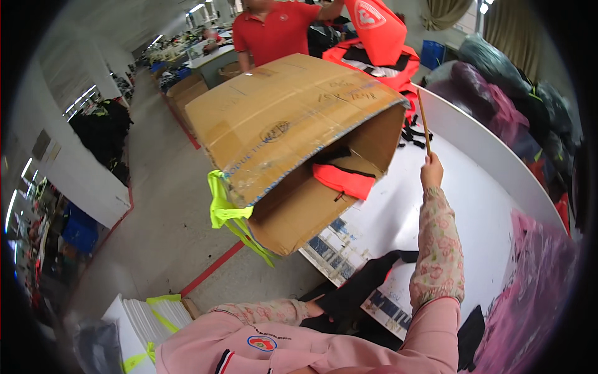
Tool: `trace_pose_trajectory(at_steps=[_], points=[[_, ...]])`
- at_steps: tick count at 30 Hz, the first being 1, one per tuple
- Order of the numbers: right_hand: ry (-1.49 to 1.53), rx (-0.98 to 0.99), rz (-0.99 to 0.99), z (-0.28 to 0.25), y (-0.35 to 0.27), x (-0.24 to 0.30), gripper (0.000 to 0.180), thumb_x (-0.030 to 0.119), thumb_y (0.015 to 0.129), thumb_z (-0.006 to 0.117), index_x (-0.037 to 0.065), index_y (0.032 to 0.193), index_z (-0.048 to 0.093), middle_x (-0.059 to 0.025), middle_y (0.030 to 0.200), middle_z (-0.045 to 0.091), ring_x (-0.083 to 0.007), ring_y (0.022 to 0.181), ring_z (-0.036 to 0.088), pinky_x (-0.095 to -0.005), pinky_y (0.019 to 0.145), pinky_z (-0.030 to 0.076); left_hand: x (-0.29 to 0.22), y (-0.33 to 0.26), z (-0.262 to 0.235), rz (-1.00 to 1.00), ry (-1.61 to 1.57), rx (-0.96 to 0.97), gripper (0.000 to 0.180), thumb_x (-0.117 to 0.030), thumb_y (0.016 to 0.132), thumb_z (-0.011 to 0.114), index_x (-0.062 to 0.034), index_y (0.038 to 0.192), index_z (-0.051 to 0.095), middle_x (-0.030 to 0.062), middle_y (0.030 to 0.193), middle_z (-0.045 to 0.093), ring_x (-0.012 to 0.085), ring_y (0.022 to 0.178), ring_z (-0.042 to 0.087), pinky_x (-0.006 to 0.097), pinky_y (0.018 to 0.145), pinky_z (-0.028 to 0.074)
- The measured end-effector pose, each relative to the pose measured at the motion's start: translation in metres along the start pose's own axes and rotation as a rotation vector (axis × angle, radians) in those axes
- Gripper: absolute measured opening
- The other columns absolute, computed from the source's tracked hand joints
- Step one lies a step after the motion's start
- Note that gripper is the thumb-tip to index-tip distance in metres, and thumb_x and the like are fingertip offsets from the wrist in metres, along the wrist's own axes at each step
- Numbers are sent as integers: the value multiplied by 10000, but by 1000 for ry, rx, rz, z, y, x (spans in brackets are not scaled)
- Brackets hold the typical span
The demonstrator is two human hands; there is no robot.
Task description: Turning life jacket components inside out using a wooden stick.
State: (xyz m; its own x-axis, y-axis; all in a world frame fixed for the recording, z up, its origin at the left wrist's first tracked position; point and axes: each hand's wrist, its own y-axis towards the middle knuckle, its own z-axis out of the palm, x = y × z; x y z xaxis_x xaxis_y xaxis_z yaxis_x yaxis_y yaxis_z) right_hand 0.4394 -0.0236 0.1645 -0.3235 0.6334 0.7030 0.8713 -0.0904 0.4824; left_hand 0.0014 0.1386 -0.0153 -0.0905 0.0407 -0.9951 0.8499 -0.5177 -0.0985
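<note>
My right hand (431, 171) is closed round the lower end of a thin wooden stick (423, 118), held upright over the white table (461, 206). At my waist, my left hand (316, 309) grips a black cloth (358, 287), which stretches up onto the table; some of its fingers are hidden. A large cardboard box (280, 118) lies on its side in front of me, its opening toward me. Inside the opening are a neon orange fabric piece (344, 179) and something black. Yellow-green fabric strips (227, 206) hang from the box's left corner.
Across the table a person in a red shirt (271, 31) holds up an orange-red garment (377, 31). Stuffed plastic bags (492, 68) pile up behind the table's raised rim (517, 149). Pink plastic sheeting (529, 293) lies right; a white stack (146, 324) stands lower left.
</note>
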Motion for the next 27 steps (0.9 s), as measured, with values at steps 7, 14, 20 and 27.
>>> trace_pose_trajectory(at_steps=[7,14,20,27], points=[[-46,-64,-71,1,-7,17,216,174,861,509,69,1029,596,-189,877,630,-357,825,604,-410,711,475,-10,-4,5,-43,-172,-26,237,-63,863,444,-27,1072,551,114,862,639,199,742,618,333,652,494],[-9,-52,-26,-1,6,32,223,186,872,491,56,1028,581,-189,877,630,-364,823,598,-413,707,471,13,2,1,-154,-154,-37,225,-72,832,460,-39,1017,584,111,769,644,180,663,609,286,619,461],[293,-7,37,7,-11,50,170,139,912,393,8,990,469,-108,659,580,-216,634,594,-360,609,449,20,0,3,-209,-197,-35,248,-51,818,458,-45,1033,580,104,775,646,188,697,614,290,643,463],[192,89,9,10,-27,75,173,174,895,427,33,977,487,-149,718,606,-300,700,603,-405,651,448,7,-4,3,-123,-244,-14,310,-4,825,453,-19,1124,533,132,923,635,214,747,630,331,701,499]])
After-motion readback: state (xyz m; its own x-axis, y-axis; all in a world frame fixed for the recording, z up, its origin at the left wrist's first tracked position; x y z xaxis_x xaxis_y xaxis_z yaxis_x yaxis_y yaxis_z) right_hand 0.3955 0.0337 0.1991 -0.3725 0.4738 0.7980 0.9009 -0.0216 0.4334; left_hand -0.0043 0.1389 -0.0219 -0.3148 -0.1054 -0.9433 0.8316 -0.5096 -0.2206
